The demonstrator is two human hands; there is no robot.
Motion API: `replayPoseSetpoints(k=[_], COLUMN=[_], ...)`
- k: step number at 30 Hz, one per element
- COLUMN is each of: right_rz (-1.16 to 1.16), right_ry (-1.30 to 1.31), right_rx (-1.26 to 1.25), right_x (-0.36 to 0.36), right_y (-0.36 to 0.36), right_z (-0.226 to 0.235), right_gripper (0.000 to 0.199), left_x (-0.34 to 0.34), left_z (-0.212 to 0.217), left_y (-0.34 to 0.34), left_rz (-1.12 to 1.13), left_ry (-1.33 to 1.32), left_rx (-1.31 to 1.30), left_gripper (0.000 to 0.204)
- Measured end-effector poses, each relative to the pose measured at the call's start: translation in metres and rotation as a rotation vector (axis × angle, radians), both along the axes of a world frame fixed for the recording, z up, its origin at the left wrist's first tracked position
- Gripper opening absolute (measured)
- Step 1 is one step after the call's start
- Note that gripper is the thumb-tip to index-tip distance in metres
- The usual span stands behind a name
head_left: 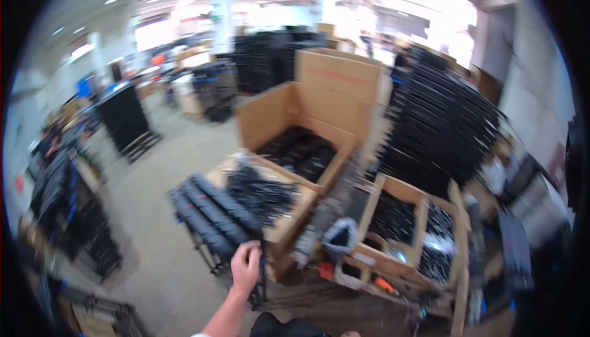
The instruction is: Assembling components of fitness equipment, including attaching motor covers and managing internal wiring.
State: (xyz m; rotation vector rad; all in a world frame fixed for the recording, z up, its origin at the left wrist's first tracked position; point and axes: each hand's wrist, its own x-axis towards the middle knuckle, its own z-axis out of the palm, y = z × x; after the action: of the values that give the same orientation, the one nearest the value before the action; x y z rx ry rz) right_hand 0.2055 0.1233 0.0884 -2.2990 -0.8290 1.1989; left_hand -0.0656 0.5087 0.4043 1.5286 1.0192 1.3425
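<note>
Head view: grey floor (157, 171), white pillar (223, 20) beyond; an open carton (338, 94) holds black parts (299, 151), a divided bin (388, 265) small dark pieces (393, 217). Black bars (215, 211) lie beside the curled left hand (245, 267), grip unclear; right hand (350, 334) barely shows, state unclear.

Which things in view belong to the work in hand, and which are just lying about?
Likely in use, judging by nearness:
- black bars, side by side at the left hand; grip unclear
- heap of thin black parts beside them

Apparently just lying about:
- orange item
- tall black stack at right
- black panel at far left
</note>
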Motion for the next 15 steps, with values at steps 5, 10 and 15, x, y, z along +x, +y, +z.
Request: replayPoseSetpoints(k=[5, 10, 15], right_rz=[-0.186, -0.448, -0.858], right_ry=[0.004, -0.128, 0.286], right_rx=[-0.244, -0.239, -0.174], right_x=[0.031, 0.023, -0.013], right_y=[-0.081, -0.159, -0.223], right_z=[-0.018, -0.023, -0.044], right_gripper=[0.041, 0.036, 0.033], left_x=[0.077, 0.153, 0.224], left_z=[-0.108, -0.1, -0.09], left_y=[-0.114, -0.17, -0.19], left_rz=[-1.311, -1.422, -1.533], left_ry=[1.026, 1.176, 1.246], left_rx=[0.074, 0.242, 0.461], left_gripper=[0.049, 0.051, 0.052])
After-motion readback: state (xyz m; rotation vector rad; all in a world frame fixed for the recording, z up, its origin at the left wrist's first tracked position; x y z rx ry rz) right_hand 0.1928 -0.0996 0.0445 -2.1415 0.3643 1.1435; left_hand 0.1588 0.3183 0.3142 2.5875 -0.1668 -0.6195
